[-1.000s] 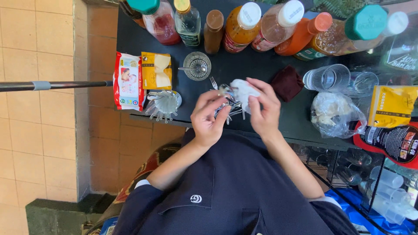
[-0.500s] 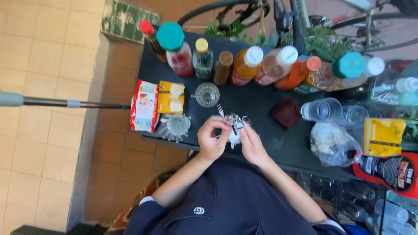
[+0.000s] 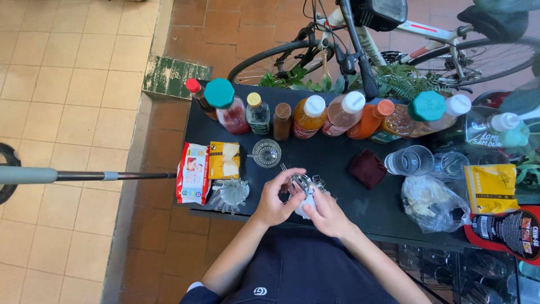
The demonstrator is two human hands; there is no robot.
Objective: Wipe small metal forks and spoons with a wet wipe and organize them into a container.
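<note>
Both my hands meet over the front edge of a black table (image 3: 337, 163). My left hand (image 3: 275, 197) and my right hand (image 3: 326, 213) together hold a small shiny metal tool (image 3: 302, 183) with a white cloth or paper under it. Thin metal prongs stick out from it toward the far side. A small glass with a metal piece in it (image 3: 266, 153) stands just beyond my hands. A clear plastic piece with spikes (image 3: 229, 194) lies to the left of my left hand.
A row of bottles (image 3: 315, 115) with coloured liquids lines the table's far edge. Snack packets (image 3: 194, 171) lie at left, a dark red cloth (image 3: 367, 168), stacked clear cups (image 3: 409, 160) and a plastic bag (image 3: 430, 202) at right. A bicycle (image 3: 394, 39) stands behind; a pole (image 3: 84, 175) reaches in from the left.
The view has pulled back and tilted up, now showing the bicycle and more floor. My hands have stayed together on the metal tool, slightly lower toward the table's front edge.
</note>
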